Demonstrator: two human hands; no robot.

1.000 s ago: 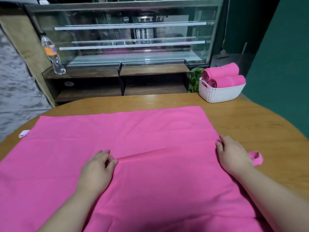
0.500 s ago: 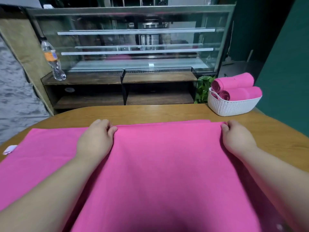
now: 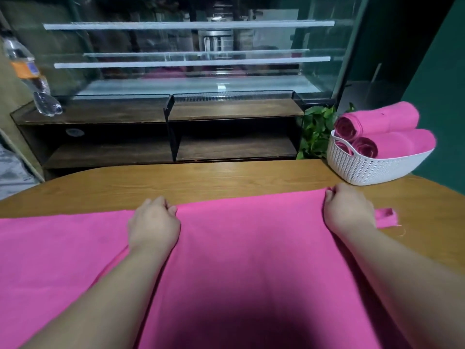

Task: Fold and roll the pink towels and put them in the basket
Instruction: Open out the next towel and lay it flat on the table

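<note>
The left hand and right hand pinch the pink towel by its edge, now carried to the far side: first fold made

I assess this as commercial premises, a shop or café front. Grounds: a long glass display case with tiered glass shelves, the kind used to show goods, fills the far side. Dark wooden ledges run beneath it; a plastic bottle stands on the left one. A wooden table stands before it, a white basket on its far right corner, a leafy plant just behind.
</note>
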